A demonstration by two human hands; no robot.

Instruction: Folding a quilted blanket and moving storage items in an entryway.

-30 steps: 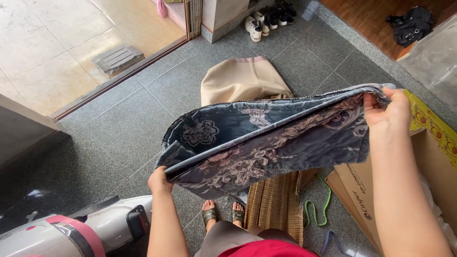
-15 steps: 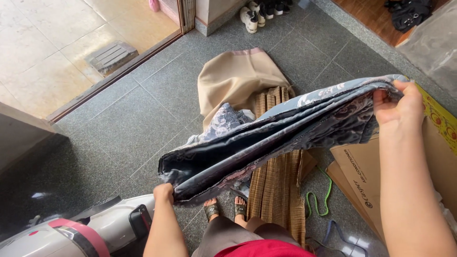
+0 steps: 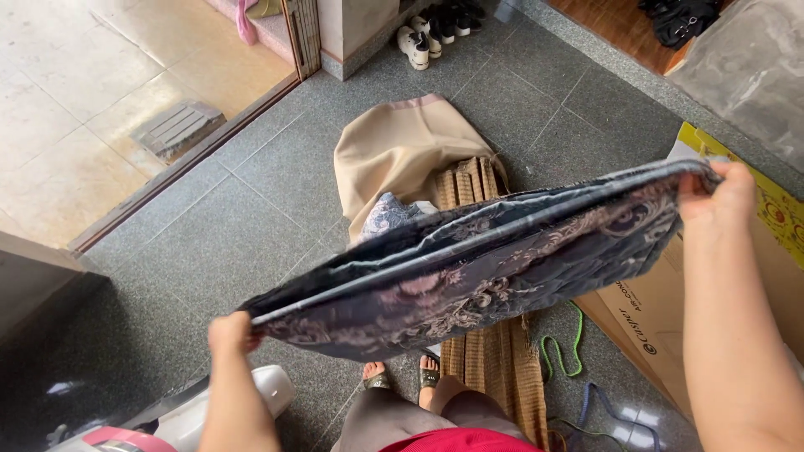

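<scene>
The left hand (image 3: 230,333) and the right hand (image 3: 722,201) are each grasping one end of the folded dark floral cloth (image 3: 477,268), stretching it across the middle of the frame.

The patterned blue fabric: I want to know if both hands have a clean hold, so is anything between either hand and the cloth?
Nothing visible. The left hand pinches one end of the folded patterned blue fabric directly, and the right hand grips the other end; no other thing lies between.

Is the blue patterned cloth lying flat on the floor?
No, the blue patterned cloth is held up in the air, folded, with the left hand at one end and the right hand at the other.
</scene>
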